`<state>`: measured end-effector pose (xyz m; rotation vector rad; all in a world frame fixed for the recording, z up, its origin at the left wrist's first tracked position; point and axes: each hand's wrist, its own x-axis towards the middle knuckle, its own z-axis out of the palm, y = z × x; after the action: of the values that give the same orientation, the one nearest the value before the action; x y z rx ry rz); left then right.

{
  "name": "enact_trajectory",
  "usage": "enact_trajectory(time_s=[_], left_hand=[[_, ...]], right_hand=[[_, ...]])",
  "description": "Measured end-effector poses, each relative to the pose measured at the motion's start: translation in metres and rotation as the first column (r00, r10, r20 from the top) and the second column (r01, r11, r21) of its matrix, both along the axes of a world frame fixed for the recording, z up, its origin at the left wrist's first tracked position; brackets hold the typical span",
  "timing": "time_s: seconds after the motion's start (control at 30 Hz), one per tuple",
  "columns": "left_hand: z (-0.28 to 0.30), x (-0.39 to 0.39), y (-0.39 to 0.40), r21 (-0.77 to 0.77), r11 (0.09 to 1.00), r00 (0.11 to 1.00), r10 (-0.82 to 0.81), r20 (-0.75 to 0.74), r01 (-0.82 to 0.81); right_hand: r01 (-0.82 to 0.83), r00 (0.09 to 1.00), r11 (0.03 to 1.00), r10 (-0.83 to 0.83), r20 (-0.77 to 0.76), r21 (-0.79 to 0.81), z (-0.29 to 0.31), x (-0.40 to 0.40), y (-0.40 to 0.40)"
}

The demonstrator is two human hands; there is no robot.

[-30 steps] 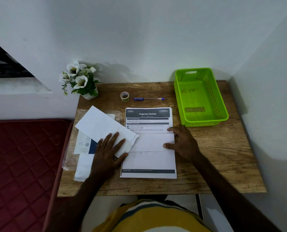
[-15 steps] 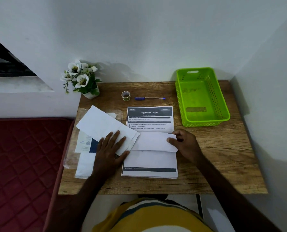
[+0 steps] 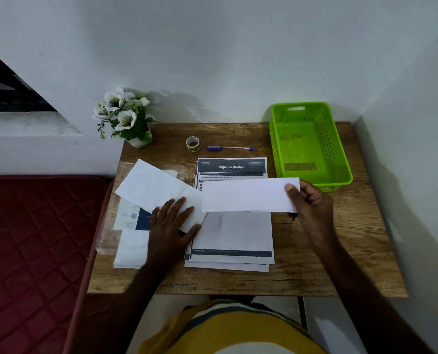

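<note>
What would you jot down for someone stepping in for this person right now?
Left hand: lies flat with straight fingers on the white envelope, pinning it to the table.
Right hand: pinches the right end of the folded paper, held over the printed sheets.
Done: the paper is folded into a long strip and is in hand.
Left: it is not yet in the envelope; sliding it in is probably next. The green basket at the back right holds nothing.
</note>
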<state>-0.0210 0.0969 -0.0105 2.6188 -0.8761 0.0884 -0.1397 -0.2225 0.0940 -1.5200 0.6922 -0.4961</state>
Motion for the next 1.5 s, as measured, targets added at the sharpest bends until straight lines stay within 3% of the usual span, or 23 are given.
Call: enact_trajectory(time_s=[0.17, 0.33, 0.67, 1.17, 1.37, 1.5], left_hand=[[-0.002, -0.001, 0.001, -0.053, 0.999, 1.0, -0.003, 0.024, 0.005], [-0.003, -0.003, 0.001, -0.097, 0.995, 1.0, 0.024, 0.008, -0.023], [-0.001, -0.004, -0.002, -0.079, 0.996, 0.999, 0.041, 0.0, -0.04], [0.004, -0.008, -0.005, -0.182, 0.982, 0.999, 0.041, -0.001, -0.04], [0.006, -0.009, -0.005, -0.194, 0.98, 0.999, 0.048, 0.0, -0.047], [0.006, -0.012, -0.01, -0.175, 0.983, 0.998, 0.054, 0.017, -0.05]], right_hand=[[-0.123, 0.983, 0.989, 0.11, -0.144, -0.086, -0.022, 0.001, 0.012], [-0.105, 0.969, 0.987, 0.074, -0.234, -0.125, -0.035, 0.003, 0.019], [-0.072, 0.96, 0.986, 0.028, -0.278, -0.152, -0.04, -0.003, 0.01], [-0.045, 0.965, 0.945, -0.043, -0.257, -0.325, -0.048, 0.004, 0.033], [-0.025, 0.979, 0.953, -0.039, -0.202, -0.303, -0.047, 0.008, 0.054], [-0.075, 0.973, 0.984, 0.036, -0.226, -0.164, -0.05, 0.01, 0.075]])
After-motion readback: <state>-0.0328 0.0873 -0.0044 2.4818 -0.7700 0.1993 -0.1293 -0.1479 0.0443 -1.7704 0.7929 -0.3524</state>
